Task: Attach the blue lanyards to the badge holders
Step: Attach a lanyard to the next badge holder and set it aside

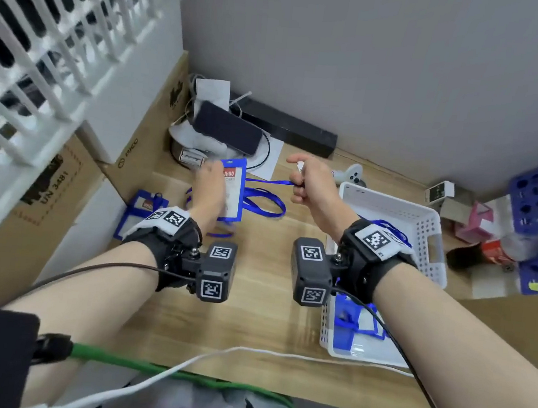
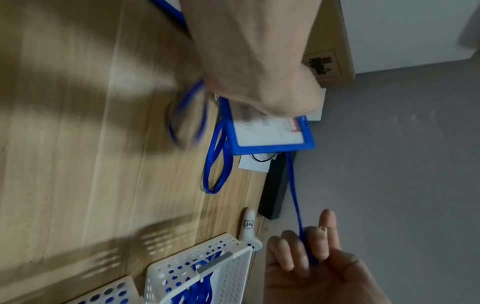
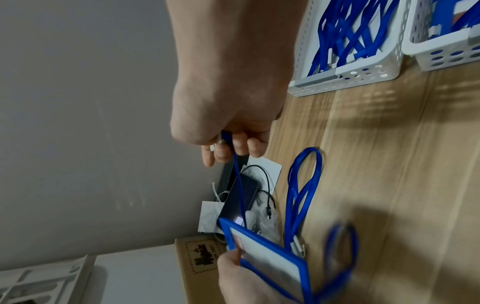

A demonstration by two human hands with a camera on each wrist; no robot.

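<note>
The left hand (image 1: pixel 210 185) grips a blue badge holder (image 1: pixel 233 187) above the far left of the table (image 1: pixel 251 301). The right hand (image 1: pixel 312 183), fingers curled, pinches the blue lanyard (image 1: pixel 268 181), stretched taut from the holder's top.

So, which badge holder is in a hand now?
The upright one with the red label, gripped by the left hand; the other badge holder lies flat beside the cardboard box.

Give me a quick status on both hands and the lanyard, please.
Left hand holds badge holder upright. Right hand pinches blue lanyard, strap taut between them. Nothing in the way.
</note>
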